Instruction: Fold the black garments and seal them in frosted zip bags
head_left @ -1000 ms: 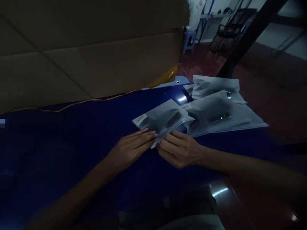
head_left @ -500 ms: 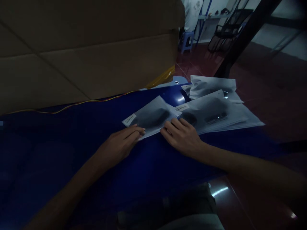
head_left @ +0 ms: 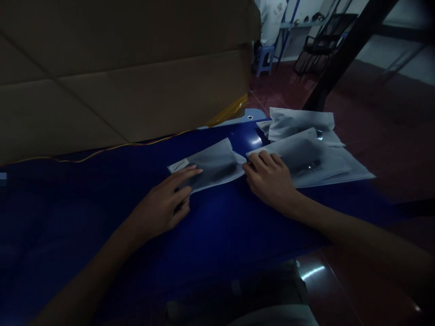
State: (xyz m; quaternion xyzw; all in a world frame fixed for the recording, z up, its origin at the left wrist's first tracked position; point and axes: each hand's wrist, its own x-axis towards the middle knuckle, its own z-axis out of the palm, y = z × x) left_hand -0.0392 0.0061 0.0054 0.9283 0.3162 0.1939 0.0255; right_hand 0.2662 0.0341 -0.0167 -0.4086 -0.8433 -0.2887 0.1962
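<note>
A frosted plastic pouch (head_left: pixel 212 164) with a dark item inside and a white label lies flat on the blue table (head_left: pixel 102 213). My left hand (head_left: pixel 162 203) rests on its near left corner with fingers stretched out. My right hand (head_left: pixel 270 177) has its fingers curled on the near left edge of a stack of similar pouches (head_left: pixel 306 156) just to the right.
A large cardboard box (head_left: pixel 118 72) stands along the back left, with a yellow-orange wire (head_left: pixel 102 151) running along its base. Another pouch (head_left: pixel 299 120) lies behind the stack. Beyond the table's right edge is a red floor (head_left: pixel 374 136), a dark post, a stool and chairs.
The pouch that both hands held up a second ago now lies flat, further left. My left hand moved left onto it; my right hand left it and went to the stack.
</note>
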